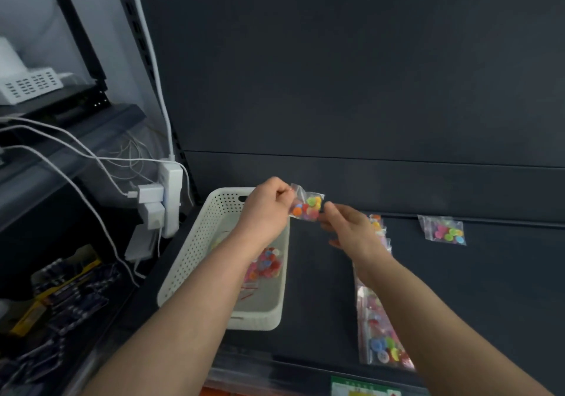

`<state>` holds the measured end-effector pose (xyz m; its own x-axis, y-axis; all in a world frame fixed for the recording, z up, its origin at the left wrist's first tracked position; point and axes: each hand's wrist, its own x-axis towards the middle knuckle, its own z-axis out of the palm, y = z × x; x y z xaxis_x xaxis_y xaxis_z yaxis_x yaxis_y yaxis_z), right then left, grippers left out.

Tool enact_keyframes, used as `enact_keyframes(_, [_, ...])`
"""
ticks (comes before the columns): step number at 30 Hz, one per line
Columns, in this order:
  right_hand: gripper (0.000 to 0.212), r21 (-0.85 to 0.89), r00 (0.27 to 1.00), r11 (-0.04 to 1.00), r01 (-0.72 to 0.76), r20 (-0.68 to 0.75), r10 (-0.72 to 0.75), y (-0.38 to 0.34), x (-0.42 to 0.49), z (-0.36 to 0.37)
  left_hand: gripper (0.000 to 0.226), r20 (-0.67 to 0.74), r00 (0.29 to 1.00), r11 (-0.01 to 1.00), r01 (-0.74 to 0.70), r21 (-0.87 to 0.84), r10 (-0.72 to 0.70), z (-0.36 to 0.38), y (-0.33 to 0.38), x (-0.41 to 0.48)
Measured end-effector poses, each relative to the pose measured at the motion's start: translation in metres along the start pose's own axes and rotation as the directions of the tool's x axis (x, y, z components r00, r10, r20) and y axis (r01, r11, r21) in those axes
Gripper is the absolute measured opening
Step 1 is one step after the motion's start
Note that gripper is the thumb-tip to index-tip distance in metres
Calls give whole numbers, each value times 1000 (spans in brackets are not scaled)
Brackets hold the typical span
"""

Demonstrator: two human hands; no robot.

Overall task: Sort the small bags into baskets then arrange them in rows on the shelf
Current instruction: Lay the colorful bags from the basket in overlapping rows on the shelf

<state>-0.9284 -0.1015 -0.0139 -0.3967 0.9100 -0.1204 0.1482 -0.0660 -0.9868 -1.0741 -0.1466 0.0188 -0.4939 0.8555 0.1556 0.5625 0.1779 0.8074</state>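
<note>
The left hand (266, 209) pinches the small bag (307, 207) by its upper left edge; the right hand (351, 230) pinches its lower right corner. The bag is held clear above the shelf (321, 288), with the white basket (195, 242) at 7 o'clock from it and the row of bags (379, 334) at 5 o'clock. One loose bag (444, 230) lies at 3 o'clock. Caution: the film looks slick and both grips are narrow. Releasing one hand early could let the bag swing, drop outside the row, or disturb the bags laid there.
</note>
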Motion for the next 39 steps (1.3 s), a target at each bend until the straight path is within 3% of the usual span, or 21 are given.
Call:
enact_keyframes(3, [22, 96, 996, 995, 4, -87, 5, 4, 1, -24, 14, 80, 997, 1000, 14, -13, -13, 27, 16, -5])
enact_keyframes(9, [19, 97, 964, 995, -6, -264, 32, 18, -2, -81, 16, 163, 974, 977, 178, -115, -158, 80, 36, -11])
enact_keyframes(13, [19, 194, 971, 980, -33, -226, 78, 28, 0, -116, 18, 189, 960, 959, 238, -151, -208, 118, 54, -15])
enact_keyframes(16, [13, 107, 985, 992, -72, -149, 88, 39, -3, -146, 20, 195, 951, 942, 278, -187, -242, 146, 64, -17])
enact_keyframes(19, [20, -29, 967, 994, -107, -235, 97, 54, -5, -181, 14, 313, 916, 924, 324, -204, -252, 178, 74, -24])
enact_keyframes(22, [24, -250, 949, 958, -144, -308, 62, 66, -5, -212, 14, 370, 891, 934, 331, -134, -263, 210, 79, -29])
enact_keyframes(25, [28, -374, 940, 912, -168, -340, 34, 72, -1, -234, 15, 329, 900, 948, 316, -36, -287, 240, 78, -29])
enact_keyframes(29, [33, -416, 935, 895, -160, -355, 2, 76, 15, -245, 3, 219, 936, 961, 260, 94, -275, 263, 80, -24])
enact_keyframes(39, [40, -437, 910, 888, -146, -411, -53, 88, 42, -244, 20, 107, 977, 916, 133, 379, -186, 282, 83, -8])
